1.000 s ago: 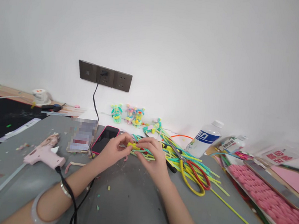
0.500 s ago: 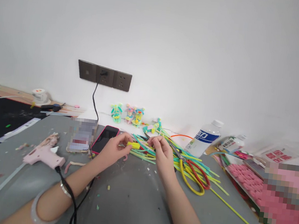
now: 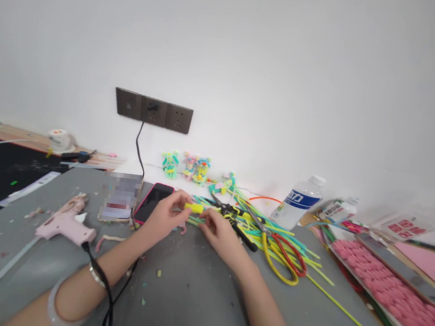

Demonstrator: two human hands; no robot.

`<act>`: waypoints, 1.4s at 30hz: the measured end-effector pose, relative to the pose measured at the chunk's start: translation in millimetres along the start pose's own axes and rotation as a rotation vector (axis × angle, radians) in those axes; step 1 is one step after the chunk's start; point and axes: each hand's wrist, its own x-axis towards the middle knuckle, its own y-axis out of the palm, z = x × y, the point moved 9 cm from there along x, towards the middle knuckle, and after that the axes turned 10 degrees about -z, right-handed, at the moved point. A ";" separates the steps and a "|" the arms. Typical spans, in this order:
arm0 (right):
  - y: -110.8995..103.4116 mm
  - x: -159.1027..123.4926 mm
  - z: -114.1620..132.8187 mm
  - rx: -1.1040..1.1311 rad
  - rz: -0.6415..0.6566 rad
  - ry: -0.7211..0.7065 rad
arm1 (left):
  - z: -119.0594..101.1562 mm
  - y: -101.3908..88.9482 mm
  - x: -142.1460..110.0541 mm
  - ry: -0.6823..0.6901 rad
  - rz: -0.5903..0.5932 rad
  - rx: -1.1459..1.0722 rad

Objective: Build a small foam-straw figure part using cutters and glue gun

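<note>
My left hand (image 3: 171, 211) pinches a small yellow roll-shaped piece (image 3: 194, 208) between thumb and fingertips; its exact kind is too small to tell. Just right of it, my right hand (image 3: 220, 233) has its fingers curled and pressed together close to the yellow piece. Whatever those fingertips hold is hidden. Black-handled pliers (image 3: 246, 236) lie behind my right hand, on a heap of green, yellow and teal fuzzy stems (image 3: 283, 239). Scissors with red and yellow handles (image 3: 283, 277) rest over the same heap.
A pink glue gun (image 3: 65, 226) with a black cable lies at the left. Two phones, one dark with a pink edge (image 3: 154, 203), lie behind my left hand. Small fuzzy figures (image 3: 201, 170) stand by the wall. A bottle (image 3: 299, 202) and pink braided material (image 3: 381, 281) are at the right.
My right hand has moved left and slightly down, away from the pliers and towards the yellow piece. The pliers now show uncovered. My left hand keeps its pinch.
</note>
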 end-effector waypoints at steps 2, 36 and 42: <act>-1.5 0.7 -1.7 -0.030 -0.011 0.000 | -0.4 0.1 -0.1 -0.002 -0.002 -0.006; -7.6 4.8 19.5 0.554 -0.056 0.075 | -3.6 15.9 -7.5 -0.039 0.115 -0.050; -5.6 4.0 15.8 0.594 -0.056 0.125 | -1.6 17.2 -8.8 -0.017 0.147 -0.056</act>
